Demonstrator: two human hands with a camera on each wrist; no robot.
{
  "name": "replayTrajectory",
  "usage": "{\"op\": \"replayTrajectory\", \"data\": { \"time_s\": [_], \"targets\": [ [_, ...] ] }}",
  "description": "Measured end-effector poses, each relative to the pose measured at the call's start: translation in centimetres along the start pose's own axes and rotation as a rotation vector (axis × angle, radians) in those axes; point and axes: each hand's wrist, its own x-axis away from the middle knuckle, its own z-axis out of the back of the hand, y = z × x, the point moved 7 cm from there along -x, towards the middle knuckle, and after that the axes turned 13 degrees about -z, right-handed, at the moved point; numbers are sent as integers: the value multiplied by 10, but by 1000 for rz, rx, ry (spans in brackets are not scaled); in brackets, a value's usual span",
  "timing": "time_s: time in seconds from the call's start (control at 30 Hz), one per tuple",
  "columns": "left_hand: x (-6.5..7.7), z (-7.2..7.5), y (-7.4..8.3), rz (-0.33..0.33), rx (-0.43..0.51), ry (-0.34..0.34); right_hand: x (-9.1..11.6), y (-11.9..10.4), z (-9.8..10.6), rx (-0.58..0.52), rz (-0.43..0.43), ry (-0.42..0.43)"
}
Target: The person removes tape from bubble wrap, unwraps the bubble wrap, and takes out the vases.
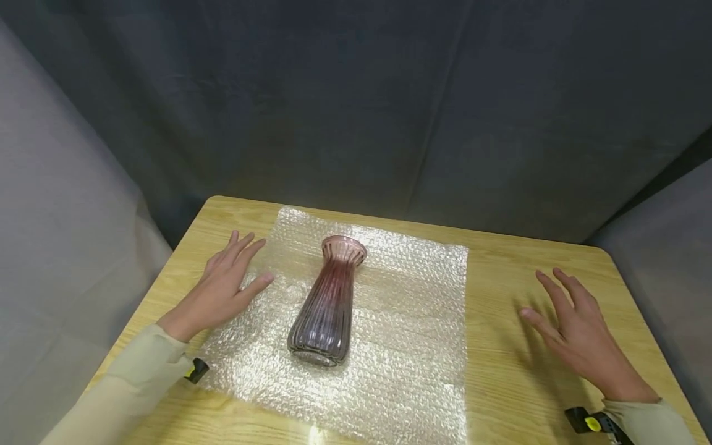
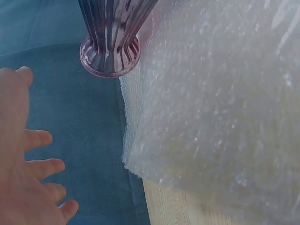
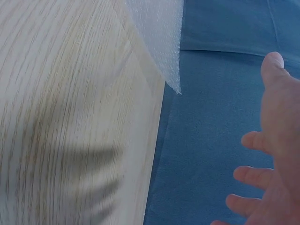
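A ribbed glass vase, pink at its flared mouth and grey-purple toward the base, lies on its side on a sheet of bubble wrap. Its mouth points to the back of the table. Over the left edge of the sheet is my left hand, fingers spread and holding nothing; whether it touches the wrap I cannot tell. My right hand hovers above the wood to the right of the sheet, fingers apart, casting a shadow. In the left wrist view the vase shows beyond the hand.
The wooden table has rounded back corners. A dark curtain hangs behind it, with grey cloth on the left and more grey cloth on the right. Each wrist wears a black strap with a yellow spot.
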Motion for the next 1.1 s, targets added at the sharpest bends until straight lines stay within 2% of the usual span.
{"op": "replayTrajectory", "data": {
  "time_s": [0.1, 0.37, 0.63, 0.93, 1.1],
  "targets": [
    [0, -1, -2, -2, -5, 2, 0, 3, -3, -7, -16, -15],
    [4, -9, -15, 38, -2, 0, 1, 11, -18, -23, -105, -122],
    [6, -13, -25, 70, -32, -10, 3, 15, -23, -15, -113, -115],
    [6, -15, -31, 68, -37, -1, 3, 19, -29, -13, -131, -111],
    [7, -18, -35, 71, -54, -28, 2, 19, -31, -15, -135, -110]
  ]
}}
